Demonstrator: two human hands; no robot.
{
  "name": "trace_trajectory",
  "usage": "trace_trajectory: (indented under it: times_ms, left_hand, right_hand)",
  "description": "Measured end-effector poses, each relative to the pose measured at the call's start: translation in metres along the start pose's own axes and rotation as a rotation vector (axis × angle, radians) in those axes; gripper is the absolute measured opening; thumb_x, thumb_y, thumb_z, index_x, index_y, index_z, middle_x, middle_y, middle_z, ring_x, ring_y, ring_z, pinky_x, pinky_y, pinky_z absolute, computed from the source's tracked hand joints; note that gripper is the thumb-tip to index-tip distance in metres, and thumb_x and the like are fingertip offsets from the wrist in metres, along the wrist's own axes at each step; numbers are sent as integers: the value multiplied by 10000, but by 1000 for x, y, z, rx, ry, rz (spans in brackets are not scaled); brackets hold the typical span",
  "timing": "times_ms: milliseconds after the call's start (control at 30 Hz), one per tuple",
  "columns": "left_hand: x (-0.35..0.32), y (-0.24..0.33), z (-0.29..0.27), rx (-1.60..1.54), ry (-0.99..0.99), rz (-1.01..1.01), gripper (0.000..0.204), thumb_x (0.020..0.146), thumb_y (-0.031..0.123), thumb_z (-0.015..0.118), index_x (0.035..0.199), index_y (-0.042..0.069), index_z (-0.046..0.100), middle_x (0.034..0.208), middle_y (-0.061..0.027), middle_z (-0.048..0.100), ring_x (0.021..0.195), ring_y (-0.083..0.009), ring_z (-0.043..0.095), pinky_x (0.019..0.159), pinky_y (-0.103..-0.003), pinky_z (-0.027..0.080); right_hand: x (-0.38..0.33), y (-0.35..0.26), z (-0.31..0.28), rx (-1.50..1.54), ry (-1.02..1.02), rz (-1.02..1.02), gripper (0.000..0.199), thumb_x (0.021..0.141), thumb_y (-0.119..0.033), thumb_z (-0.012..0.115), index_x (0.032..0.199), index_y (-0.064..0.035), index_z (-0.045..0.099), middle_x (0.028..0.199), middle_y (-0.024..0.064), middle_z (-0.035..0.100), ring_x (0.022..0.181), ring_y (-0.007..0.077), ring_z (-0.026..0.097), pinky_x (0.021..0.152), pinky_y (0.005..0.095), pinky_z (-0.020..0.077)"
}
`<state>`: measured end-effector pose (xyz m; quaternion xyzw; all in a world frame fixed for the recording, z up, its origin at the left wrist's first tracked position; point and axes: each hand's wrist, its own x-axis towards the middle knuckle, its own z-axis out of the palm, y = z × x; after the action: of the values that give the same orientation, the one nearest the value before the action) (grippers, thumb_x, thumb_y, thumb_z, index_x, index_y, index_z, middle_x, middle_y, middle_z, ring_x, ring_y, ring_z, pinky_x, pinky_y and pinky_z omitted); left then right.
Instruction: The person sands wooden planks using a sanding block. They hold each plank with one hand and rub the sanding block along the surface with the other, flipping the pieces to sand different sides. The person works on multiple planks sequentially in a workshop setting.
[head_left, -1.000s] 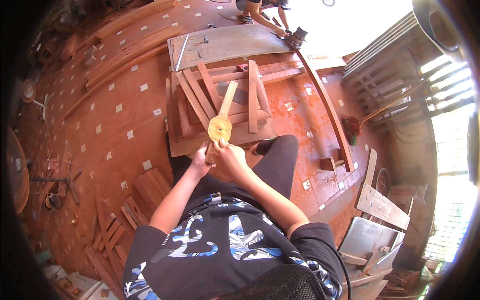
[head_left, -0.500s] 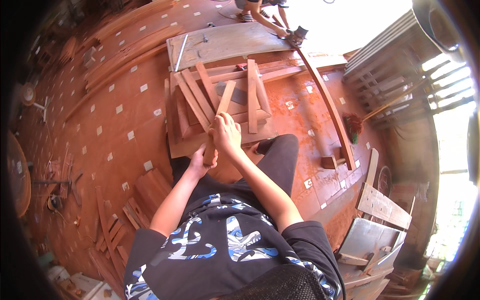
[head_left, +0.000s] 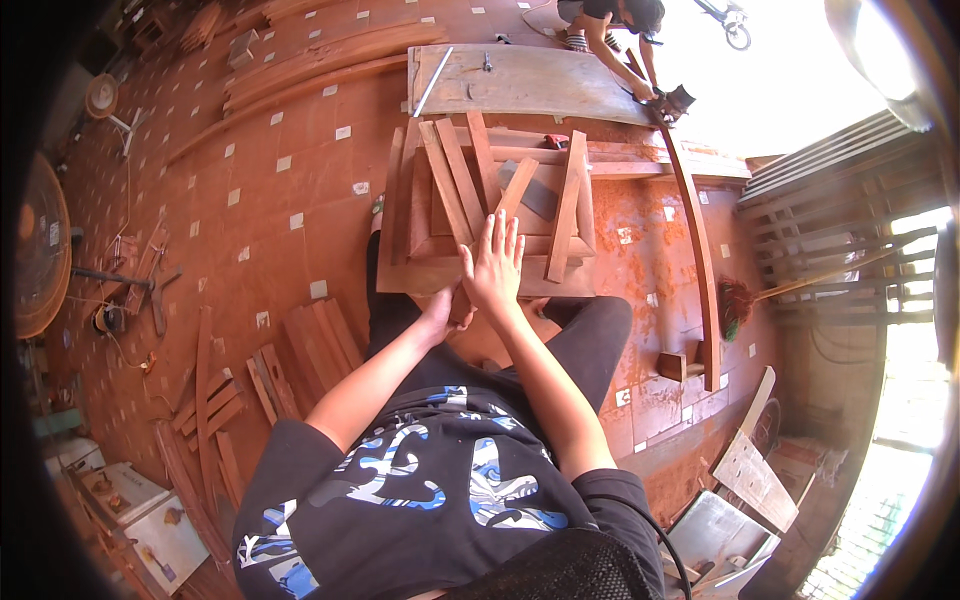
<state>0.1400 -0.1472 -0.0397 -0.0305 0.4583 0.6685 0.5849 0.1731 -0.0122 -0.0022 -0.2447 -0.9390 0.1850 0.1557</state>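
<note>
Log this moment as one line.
left hand: gripping wooden strip | right hand: open, flat over strip | just beyond: wooden slats | background: co-worker's hand at dark tool

Left hand: curled around the near end of the wooden strip
Right hand: flat over the strip, back upward, fingers straight
Left forearm: bare, slanting inward toward the strip
Right forearm: likewise
</note>
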Motion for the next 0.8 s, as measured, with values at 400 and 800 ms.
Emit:
trace_trajectory:
  times_ms: [400,800]
  left_hand:
    - [-5,12,17,592,547,319,317,1050,302,450,1087,26,602,915,-163,705,775,-278,717,605,-375,521]
    - [74,50,47,1175,1154,763,309,1030,277,543,1233,44,559,1344,-180,545,1272,-404,505,990,-525,488]
  right_hand:
    - [29,5,2,-77,-53,-72,878,963,-522,548,1594,34,292,1704,219,167,1585,419,83,1262,592,40]
    - [85,20,9,64,-140,-104,807,1019,-524,466,1579,39,327,1707,223,151,1584,425,78,1265,574,63]
